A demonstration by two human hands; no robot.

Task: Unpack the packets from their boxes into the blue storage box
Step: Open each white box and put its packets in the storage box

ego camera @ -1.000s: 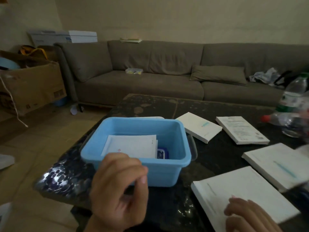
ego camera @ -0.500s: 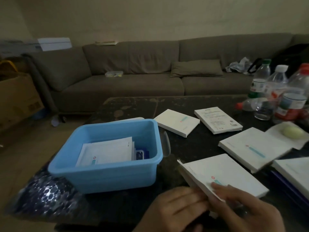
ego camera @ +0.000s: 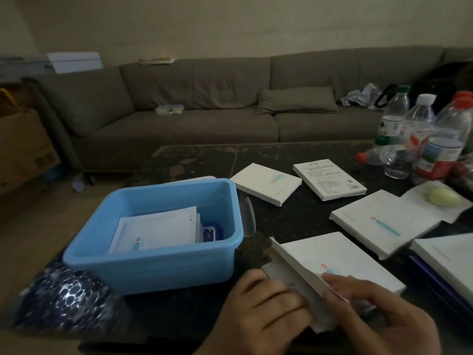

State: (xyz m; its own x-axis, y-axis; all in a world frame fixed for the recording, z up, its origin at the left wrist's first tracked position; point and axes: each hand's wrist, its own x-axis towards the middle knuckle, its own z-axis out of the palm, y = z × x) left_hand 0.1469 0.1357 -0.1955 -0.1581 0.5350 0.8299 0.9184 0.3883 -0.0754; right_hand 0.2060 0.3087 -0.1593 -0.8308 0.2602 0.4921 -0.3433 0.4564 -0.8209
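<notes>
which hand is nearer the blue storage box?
Left. The left hand sits just below the blue storage box's front right corner; the right hand is farther right, on the white box.

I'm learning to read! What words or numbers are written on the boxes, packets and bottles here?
No word or number here can be read.
White box: rows of print and a square code, too small.
Held box: red mark and blue strip, blurred.
Packets in the blue storage box: same marks, blurred.
Bottles: coloured labels, blurred.
Cardboard box: dark printed signs, unclear.
</notes>
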